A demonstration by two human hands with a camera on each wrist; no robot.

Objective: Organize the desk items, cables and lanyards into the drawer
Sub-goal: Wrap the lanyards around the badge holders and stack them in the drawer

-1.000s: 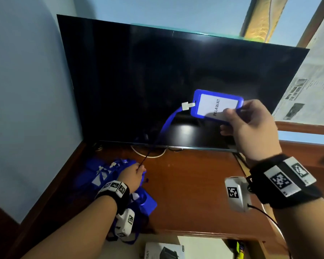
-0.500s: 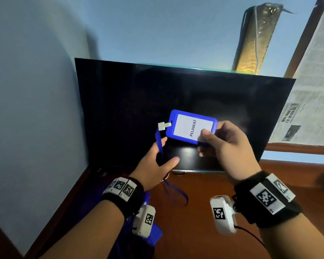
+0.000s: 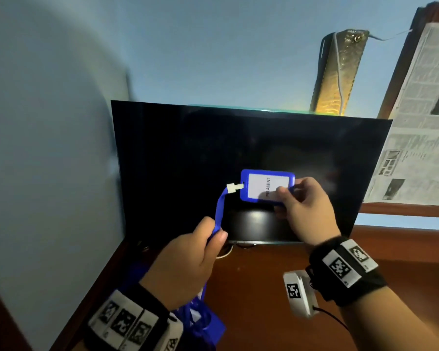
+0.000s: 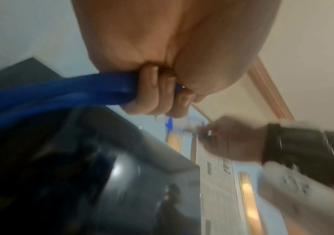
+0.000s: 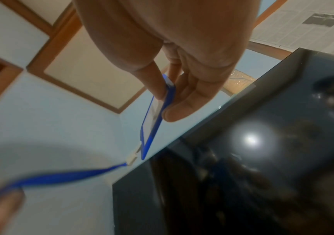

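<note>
A blue badge holder (image 3: 260, 185) with a white card reading PELAWAT is held up in front of the dark TV screen. My right hand (image 3: 303, 206) pinches its right end between thumb and fingers (image 5: 158, 89). Its blue lanyard strap (image 3: 219, 210) runs from a white clip (image 3: 234, 187) down to my left hand (image 3: 198, 252), whose curled fingers (image 4: 154, 93) grip the strap (image 4: 71, 90). Under my left wrist, a heap of more blue lanyards and holders (image 3: 200, 323) lies on the brown desk (image 3: 259, 279).
A large black TV (image 3: 238, 153) stands at the back of the desk, close behind both hands. The blue wall (image 3: 48, 148) closes off the left side. Newspaper sheets (image 3: 421, 127) cover the window at right. No drawer shows in these views.
My left hand rose off the heap of lanyards, reached the hanging strap and closed around it. My right hand kept hold of the badge holder; the head view tilted up.
</note>
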